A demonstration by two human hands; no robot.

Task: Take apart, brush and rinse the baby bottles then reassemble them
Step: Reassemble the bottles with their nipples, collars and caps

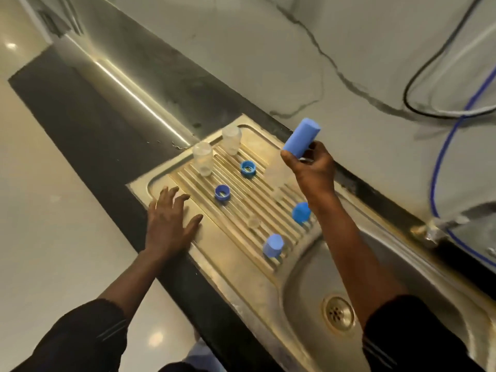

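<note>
Two clear bottles [203, 158] stand stripped at the middle of the frame among loose blue rings [222, 194] and caps [273, 245], the right hand [311, 167] grasping a blue cylinder [302, 138], the left hand [167, 221] spread flat and empty, so brushing seems next, needing a bottle picked up.

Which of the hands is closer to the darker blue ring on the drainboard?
Left. The left hand is spread open at the drainboard's edge, just beside the darker blue ring. The right hand is raised well beyond it, gripping a blue cylinder.

Glossy steel drainboard [214, 253], clear-plastic bottles [203, 158]
</note>
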